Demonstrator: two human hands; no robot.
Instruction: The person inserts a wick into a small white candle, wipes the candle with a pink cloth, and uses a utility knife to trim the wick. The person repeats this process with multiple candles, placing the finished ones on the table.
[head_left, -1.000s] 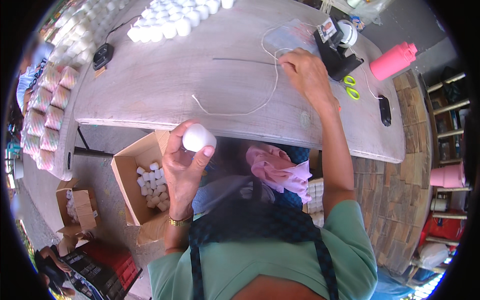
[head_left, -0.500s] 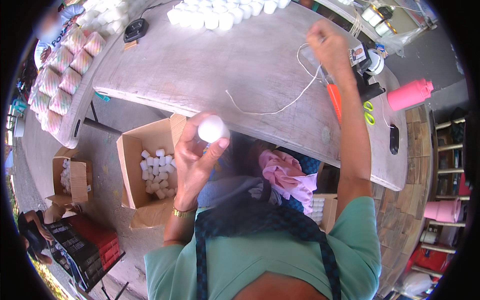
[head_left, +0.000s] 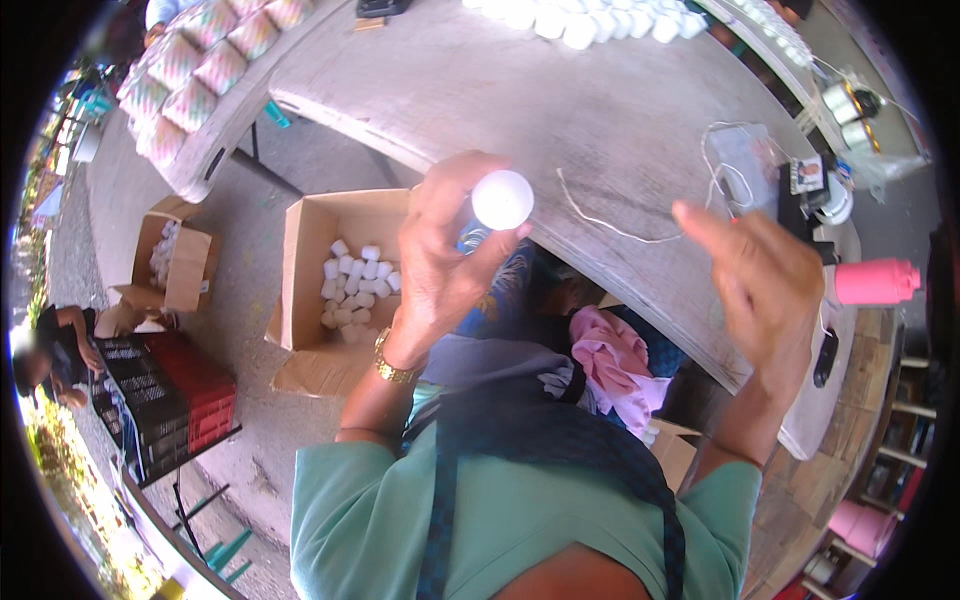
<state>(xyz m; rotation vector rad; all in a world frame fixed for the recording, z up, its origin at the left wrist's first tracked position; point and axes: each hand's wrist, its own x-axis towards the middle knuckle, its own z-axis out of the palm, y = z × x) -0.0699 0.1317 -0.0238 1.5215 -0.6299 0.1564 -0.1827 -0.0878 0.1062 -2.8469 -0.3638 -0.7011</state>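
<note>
A small white cylindrical container (head_left: 502,201), its round end facing up, sits between the thumb and fingers of my left hand (head_left: 440,235). That hand is closed around it just off the table's front edge. Over the right part of the table, my right hand (head_left: 765,280) has its index finger stretched out and the other fingers bent. Nothing shows at its fingertips, though its palm side is hidden. A white cord (head_left: 625,235) lies on the table beside the index finger and loops toward a clear plastic bag (head_left: 745,160).
Many white containers (head_left: 580,25) stand along the table's far side. An open cardboard box (head_left: 300,270) holds more, left of my left hand. Pink-striped packs (head_left: 220,68) lie on another table. A pink bottle (head_left: 878,282) is at right; black and red crates (head_left: 170,395) stand lower left.
My right hand has come back from the far right of the table toward me. The left hand still holds the white container, now tipped more end-up. The whole view has shifted.
</note>
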